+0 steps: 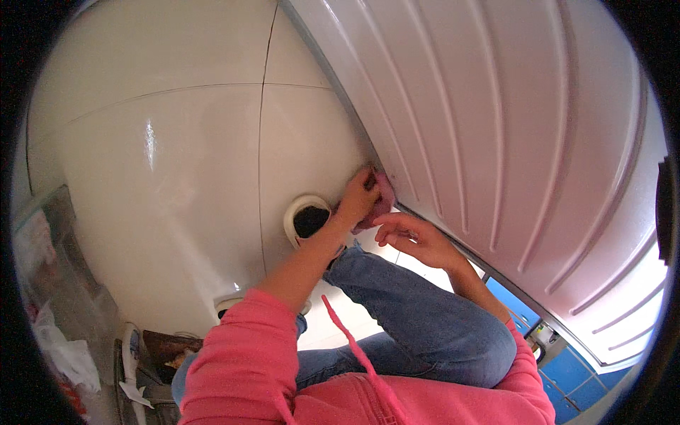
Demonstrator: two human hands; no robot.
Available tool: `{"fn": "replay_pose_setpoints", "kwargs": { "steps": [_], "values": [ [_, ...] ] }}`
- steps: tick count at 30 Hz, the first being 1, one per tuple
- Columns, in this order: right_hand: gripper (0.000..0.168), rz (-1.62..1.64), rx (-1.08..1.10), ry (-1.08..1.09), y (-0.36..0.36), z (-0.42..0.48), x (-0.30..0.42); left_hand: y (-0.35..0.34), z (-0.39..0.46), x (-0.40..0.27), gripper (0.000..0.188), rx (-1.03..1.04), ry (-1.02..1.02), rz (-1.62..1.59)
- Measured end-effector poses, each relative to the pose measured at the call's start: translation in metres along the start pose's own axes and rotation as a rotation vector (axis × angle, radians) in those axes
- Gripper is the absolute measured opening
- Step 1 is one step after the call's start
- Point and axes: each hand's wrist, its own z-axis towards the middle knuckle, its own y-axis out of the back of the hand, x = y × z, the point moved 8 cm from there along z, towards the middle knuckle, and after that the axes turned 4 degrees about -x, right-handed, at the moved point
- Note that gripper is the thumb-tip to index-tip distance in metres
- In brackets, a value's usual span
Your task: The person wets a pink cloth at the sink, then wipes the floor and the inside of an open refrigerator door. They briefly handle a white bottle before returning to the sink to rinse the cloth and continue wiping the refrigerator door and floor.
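My left hand (362,197) grips a pink cloth (387,195) low down, against the grey bottom edge (348,103) of a large pale ribbed panel (467,117). Part of the cloth is hidden under the hand. My right hand (417,240) is just beside it, fingers loosely bent and apart, holding nothing. It hovers above my bent knee's lower leg, close to the panel's edge.
Glossy pale floor tiles (202,170) spread to the left, with dark joints. A light shoe (291,218) is on my foot beside the left hand. Plastic bags (69,350) and a dark rack (159,390) stand at lower left. Blue tiles (558,372) show at lower right.
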Motion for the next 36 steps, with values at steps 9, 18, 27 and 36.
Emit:
{"fn": "replay_pose_setpoints", "kwargs": {
  "steps": [9,18,27,36],
  "values": [
    [0.033,-0.027,0.028,-0.03,-0.005,0.002,0.003,-0.025,-0.007,0.023,0.036,0.048,-0.022,-0.082],
    [0.034,0.003,-0.004,-0.003,-0.003,0.002,-0.008,-0.034,-0.005,0.016,0.033,0.365,0.009,0.118],
    [0.032,-0.004,-0.008,-0.009,-0.006,0.002,0.001,-0.043,0.002,0.012,0.037,0.362,0.009,0.165],
    [0.033,0.033,-0.003,-0.015,-0.013,0.002,0.003,0.02,0.043,-0.04,0.034,0.212,-0.056,0.202]
  ]
}}
